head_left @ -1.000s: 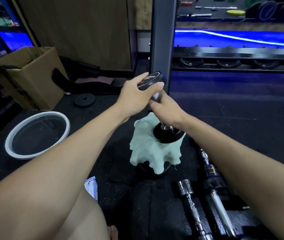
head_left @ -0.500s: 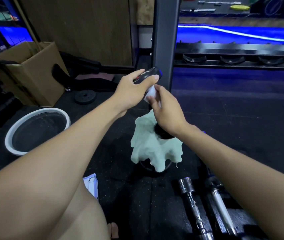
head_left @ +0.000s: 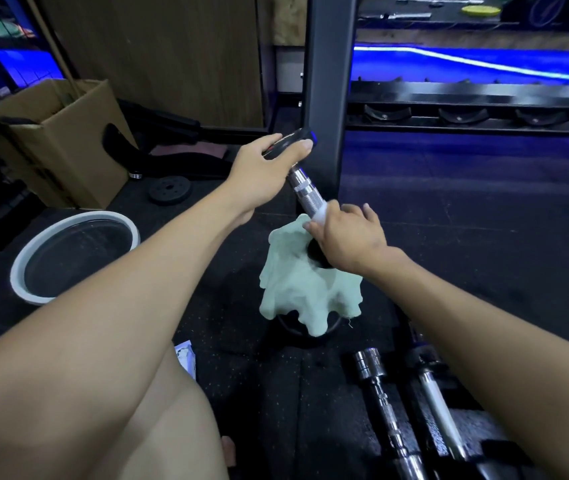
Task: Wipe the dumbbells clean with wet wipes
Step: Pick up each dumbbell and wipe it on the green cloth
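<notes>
Black-ended chrome dumbbell [head_left: 305, 188]: your left hand [head_left: 262, 171] grips its top, right hand [head_left: 345, 237] clamps white wet wipe [head_left: 321, 213] mid-handle; floor bars [head_left: 390, 410] seemingly remain.

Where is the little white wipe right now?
In the head view, the white wet wipe is near the middle, wrapped round the shiny silver dumbbell handle, gripped in the right hand, just above the pale green cloth.

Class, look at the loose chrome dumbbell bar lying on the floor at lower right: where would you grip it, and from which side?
Grip the chrome bar around its knurled middle, coming from above with fingers wrapped across its length. It lies flat on the mat, so only the top is open; the middle should balance it, and the knurling probably resists slipping. A second bar lies close to its right, so approach from the left.
</notes>
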